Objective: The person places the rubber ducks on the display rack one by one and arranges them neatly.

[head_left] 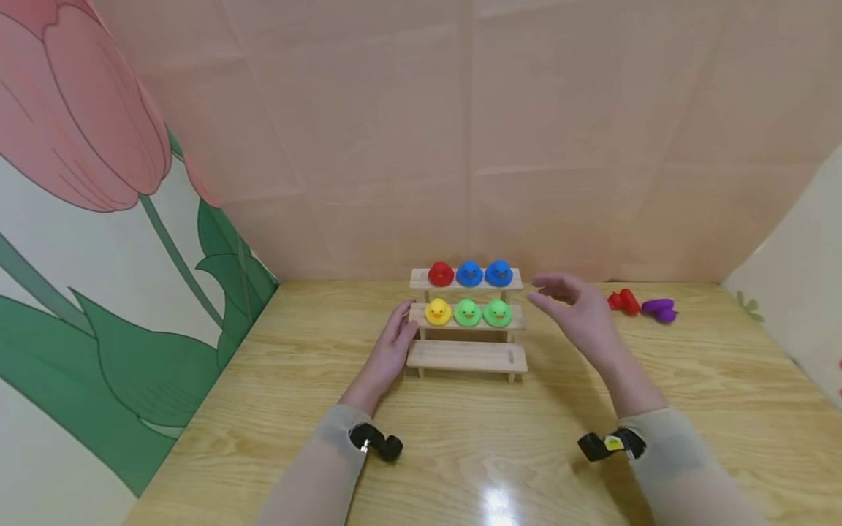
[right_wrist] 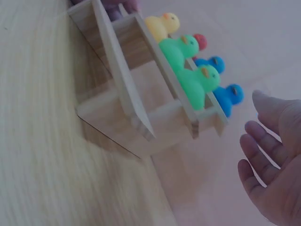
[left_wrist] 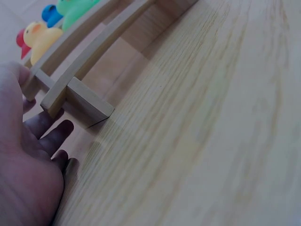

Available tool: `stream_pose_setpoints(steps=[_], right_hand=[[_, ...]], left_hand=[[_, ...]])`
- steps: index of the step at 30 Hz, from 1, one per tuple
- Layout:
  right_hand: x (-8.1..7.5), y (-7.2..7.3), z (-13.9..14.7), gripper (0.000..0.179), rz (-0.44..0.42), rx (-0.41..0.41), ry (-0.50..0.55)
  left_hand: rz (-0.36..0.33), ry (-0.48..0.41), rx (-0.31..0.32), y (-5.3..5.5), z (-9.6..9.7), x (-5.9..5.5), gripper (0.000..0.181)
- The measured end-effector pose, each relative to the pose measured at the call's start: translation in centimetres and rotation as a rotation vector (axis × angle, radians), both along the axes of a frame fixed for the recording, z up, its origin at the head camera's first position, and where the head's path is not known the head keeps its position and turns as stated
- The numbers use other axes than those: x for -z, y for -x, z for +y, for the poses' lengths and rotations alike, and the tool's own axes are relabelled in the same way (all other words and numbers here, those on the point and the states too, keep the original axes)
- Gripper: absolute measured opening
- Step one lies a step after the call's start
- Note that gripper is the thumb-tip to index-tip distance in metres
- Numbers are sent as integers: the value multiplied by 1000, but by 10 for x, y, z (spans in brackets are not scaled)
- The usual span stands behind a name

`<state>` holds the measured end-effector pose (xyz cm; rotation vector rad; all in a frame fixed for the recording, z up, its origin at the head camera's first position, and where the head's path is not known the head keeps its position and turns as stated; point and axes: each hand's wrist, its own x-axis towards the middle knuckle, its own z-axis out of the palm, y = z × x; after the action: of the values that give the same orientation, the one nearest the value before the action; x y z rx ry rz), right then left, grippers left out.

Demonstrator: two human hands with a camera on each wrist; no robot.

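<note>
A three-step wooden stand (head_left: 467, 356) stands on the table near the back wall. Its top step carries a red duck (head_left: 441, 274) and two blue ducks, one in the middle (head_left: 470, 274) and one at the right (head_left: 499, 274). On the middle step sit a yellow duck (head_left: 438, 313) and two green ducks (head_left: 468, 313). My left hand (head_left: 392, 347) holds the stand's left end, thumb at the middle step and the other fingers partly hidden behind the boards. To the right of the stand, my right hand (head_left: 579, 314) is raised with fingers loosely bent and nothing between them.
Small red toys (head_left: 625, 302) and purple toys (head_left: 660, 310) lie on the table at the right, behind my right hand. A pinkish sheet (head_left: 368, 146) covers the back wall. At the left is a panel with a printed tulip (head_left: 99, 109).
</note>
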<state>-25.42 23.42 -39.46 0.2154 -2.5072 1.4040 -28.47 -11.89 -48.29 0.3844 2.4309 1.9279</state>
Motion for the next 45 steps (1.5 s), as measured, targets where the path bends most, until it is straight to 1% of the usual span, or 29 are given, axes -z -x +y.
stream_pose_setpoints(steps=[7,13,17,24,28,31,37,41,45], right_hand=[[-2,4,26,62,-11,91,17],[5,9,50,65,-30,105,92],[11,13,62,69,-48,128,84],[21,19,75,76,-100,144,92],[30,22,81,78,-110,147,71],[38,25,86,78,-120,140,74],[51,28,96,82,-166,117,45],[58,30,98,84,-167,103,9],[64,33,99,84,-167,81,3]], left_hand=[[1,-5,-1,1,0,0,54],[2,-12,6,1,0,0,55],[2,-17,9,0,-1,0,55],[-7,-17,8,0,-1,0,56],[-12,-14,8,1,-1,1,57],[-15,-17,12,1,-1,1,57],[-15,-22,16,1,-1,1,58],[-15,-18,13,1,0,1,59],[-11,-10,6,1,0,0,59]])
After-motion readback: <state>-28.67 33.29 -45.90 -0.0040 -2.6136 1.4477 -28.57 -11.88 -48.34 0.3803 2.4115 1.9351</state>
